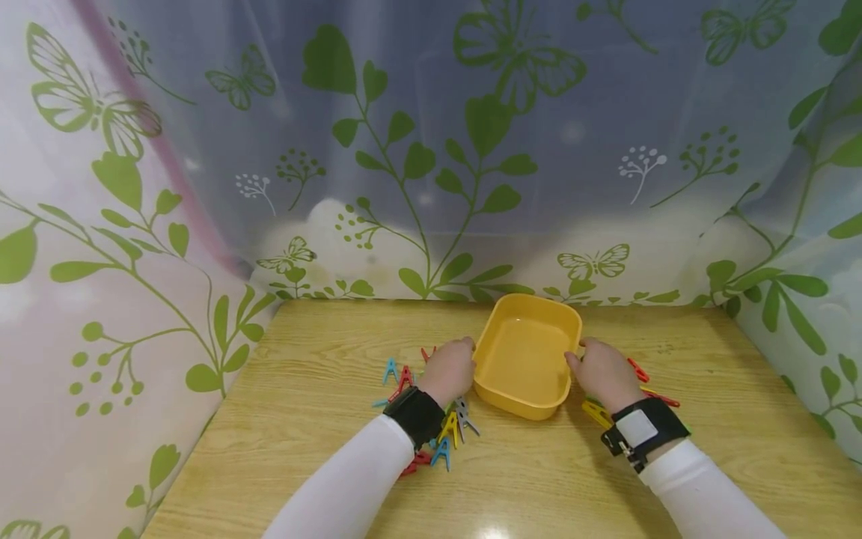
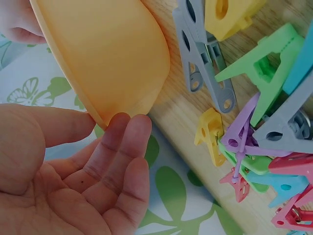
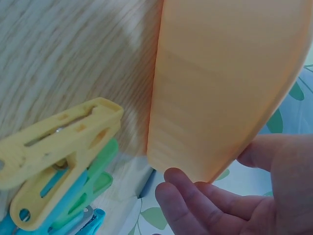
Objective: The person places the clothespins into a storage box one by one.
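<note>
A yellow rectangular basin point(image 1: 528, 352) stands on the wooden table between both hands, with nothing inside. My left hand point(image 1: 450, 372) pinches its left rim; in the left wrist view the thumb is on one side of the rim and the fingers of the hand point(image 2: 93, 171) on the outer wall. On the right rim, my right hand point(image 1: 609, 374) has its thumb over the edge and its fingers outside, as the right wrist view also shows of the hand point(image 3: 239, 196). Colored clothespins point(image 1: 450, 427) lie beside and under the left forearm.
More clothespins, among them a yellow one point(image 1: 596, 412) and a red one point(image 1: 637, 370), lie around the right hand and wrist. The wooden table point(image 1: 269, 449) meets a patterned curtain point(image 1: 417, 150) along its back edge and at both sides.
</note>
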`<control>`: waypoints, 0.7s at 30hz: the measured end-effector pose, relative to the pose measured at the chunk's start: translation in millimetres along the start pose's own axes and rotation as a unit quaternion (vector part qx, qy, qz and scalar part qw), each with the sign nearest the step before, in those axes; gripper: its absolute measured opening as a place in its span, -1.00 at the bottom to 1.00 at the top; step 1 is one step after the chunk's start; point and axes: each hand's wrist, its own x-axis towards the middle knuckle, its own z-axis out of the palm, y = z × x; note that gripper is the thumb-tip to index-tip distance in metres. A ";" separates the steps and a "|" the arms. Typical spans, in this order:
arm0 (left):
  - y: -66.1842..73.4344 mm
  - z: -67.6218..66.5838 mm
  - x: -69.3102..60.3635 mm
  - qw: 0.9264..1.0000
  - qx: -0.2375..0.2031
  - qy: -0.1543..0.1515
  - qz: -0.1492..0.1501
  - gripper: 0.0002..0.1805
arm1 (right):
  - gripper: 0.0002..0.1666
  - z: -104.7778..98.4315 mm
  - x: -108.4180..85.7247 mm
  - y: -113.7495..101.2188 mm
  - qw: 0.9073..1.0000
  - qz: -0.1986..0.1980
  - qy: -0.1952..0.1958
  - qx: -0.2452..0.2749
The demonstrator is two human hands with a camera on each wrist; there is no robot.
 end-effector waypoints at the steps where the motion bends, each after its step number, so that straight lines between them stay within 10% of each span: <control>1: -0.1 0.6 -0.4 1.000 0.001 0.001 -0.001 -0.73 | -0.32 0.7 0.6 0.4 1.000 -0.001 0.001 -0.001; 21: 3.7 4.3 -26.5 0.999 0.020 0.034 0.016 -0.68 | -0.40 6.7 -5.7 -0.2 0.999 -0.037 0.037 0.000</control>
